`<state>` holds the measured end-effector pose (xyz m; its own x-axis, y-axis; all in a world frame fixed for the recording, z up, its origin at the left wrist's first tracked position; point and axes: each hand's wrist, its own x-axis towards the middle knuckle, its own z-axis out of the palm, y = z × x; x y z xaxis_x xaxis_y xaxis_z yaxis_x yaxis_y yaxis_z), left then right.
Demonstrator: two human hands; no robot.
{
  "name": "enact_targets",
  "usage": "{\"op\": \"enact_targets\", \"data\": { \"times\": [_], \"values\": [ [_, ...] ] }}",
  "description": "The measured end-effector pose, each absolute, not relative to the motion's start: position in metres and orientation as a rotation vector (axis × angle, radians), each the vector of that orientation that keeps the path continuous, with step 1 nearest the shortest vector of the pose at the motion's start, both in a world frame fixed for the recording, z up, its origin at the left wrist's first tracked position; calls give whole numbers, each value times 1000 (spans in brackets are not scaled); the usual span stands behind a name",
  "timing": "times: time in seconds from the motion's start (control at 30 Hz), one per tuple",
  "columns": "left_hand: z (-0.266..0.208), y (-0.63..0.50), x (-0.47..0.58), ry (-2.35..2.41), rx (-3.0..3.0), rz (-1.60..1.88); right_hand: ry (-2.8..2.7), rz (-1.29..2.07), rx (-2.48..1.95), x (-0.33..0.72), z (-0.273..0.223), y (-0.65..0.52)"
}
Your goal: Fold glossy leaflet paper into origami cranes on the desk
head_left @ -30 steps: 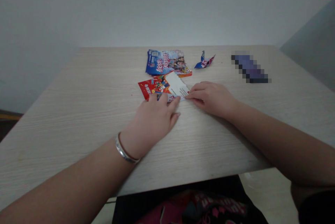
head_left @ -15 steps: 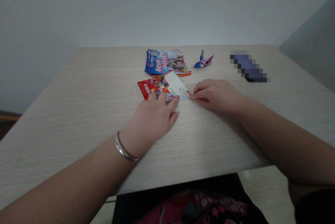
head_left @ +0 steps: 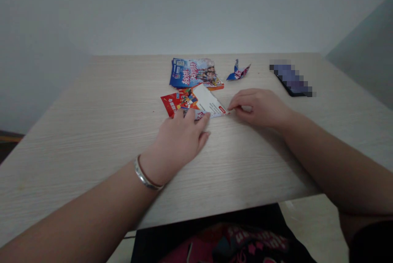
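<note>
A partly folded paper flyer (head_left: 207, 98), red and white with a folded strip along its near edge, lies on the table in front of me. My left hand (head_left: 184, 134) rests on that near edge, palm down, its fingers stretched out and pressing the paper. At the flyer's right corner, my right hand (head_left: 253, 106) has thumb and fingertips pinched together on the tip. Just beyond the flyer lies a stack of blue printed flyers (head_left: 195, 72). A folded paper figure (head_left: 238, 72), blue and pink with raised points, stands right of the stack.
A dark phone-like object (head_left: 291, 78), partly pixelated, lies at the back right of the pale wood-grain table (head_left: 101, 132). The wall (head_left: 196, 9) rises behind the table's far edge. My lap is below the near edge.
My right hand has shifted slightly right and away from me, toward the flyer's corner tip, uncovering more of the corner. My left hand and the flyer have stayed nearly still.
</note>
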<state>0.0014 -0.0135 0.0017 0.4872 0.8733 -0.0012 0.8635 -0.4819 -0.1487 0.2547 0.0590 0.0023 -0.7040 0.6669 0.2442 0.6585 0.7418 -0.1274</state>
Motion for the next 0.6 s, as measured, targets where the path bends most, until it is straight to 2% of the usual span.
{"op": "enact_targets", "data": {
  "times": [0.6],
  "values": [
    [-7,-18,2,-1485,-2616,-21,-2815,-206,-949,238,-10,59]
  ]
}}
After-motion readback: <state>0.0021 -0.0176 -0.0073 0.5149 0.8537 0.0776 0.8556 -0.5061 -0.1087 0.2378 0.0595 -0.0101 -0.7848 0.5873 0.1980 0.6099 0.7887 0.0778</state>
